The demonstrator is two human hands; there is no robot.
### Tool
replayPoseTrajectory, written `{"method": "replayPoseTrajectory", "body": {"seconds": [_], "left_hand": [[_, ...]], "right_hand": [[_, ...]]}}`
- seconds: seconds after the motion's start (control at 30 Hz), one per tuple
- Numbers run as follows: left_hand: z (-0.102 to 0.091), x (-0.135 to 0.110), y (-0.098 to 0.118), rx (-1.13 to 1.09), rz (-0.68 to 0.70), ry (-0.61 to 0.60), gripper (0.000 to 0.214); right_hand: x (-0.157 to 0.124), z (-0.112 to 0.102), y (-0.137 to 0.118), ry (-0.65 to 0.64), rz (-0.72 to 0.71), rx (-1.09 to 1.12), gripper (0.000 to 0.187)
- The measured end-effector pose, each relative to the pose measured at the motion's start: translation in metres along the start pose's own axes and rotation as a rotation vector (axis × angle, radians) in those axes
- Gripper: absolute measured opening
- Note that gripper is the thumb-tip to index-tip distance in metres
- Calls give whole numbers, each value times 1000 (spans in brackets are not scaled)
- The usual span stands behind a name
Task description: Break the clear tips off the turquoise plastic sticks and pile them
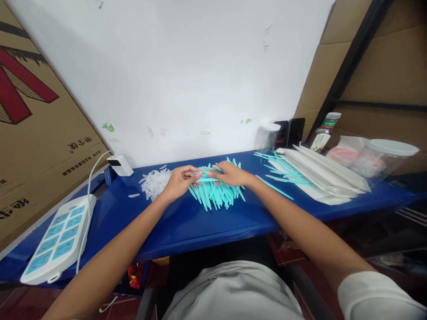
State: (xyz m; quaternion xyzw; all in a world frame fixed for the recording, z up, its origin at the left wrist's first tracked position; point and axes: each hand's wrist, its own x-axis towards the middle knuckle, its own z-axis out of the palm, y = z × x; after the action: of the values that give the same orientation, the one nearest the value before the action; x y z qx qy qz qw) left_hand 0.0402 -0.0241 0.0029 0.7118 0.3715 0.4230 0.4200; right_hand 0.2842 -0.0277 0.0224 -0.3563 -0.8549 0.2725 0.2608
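Turquoise sticks [215,198] are lying in a heap on the blue table [160,231], right under our hands, and we are holding at least one more over its far part. Our left hand [182,181] is pinching the held stick [207,180] between thumb and fingers toward its left end; our right hand [229,173] is closing round the other end, though we cannot tell each finger's place. The held stick is running side to side, its long axis roughly along the table's front edge, while many sticks in the heap are pointing toward us. White pieces [155,184] are sitting nearer our left hand; loose sticks [288,179] are lying nearer our right, beside flat packets [320,175].
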Motion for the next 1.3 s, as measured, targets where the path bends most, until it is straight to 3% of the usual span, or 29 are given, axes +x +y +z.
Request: {"method": "replayPoseTrajectory", "body": {"seconds": [0.27,0.47,0.67,0.93,1.13,1.3], "left_hand": [[0,2,-4,-49,-28,57,53],[-6,2,-7,-48,-24,21,55],[-8,4,-10,-9,-15,-1,67],[1,0,-9,38,34,-32,50],[9,-3,-14,168,151,59,43],[4,0,-14,191,180,74,42]], "right_hand": [[1,1,4,111,-22,33,52],[2,1,9,177,-87,-12,49],[5,1,8,254,-16,-53,48],[1,4,6,101,-84,72,50],[3,15,-4,75,-79,78,55],[3,15,-7,4,-50,92,58]]}}
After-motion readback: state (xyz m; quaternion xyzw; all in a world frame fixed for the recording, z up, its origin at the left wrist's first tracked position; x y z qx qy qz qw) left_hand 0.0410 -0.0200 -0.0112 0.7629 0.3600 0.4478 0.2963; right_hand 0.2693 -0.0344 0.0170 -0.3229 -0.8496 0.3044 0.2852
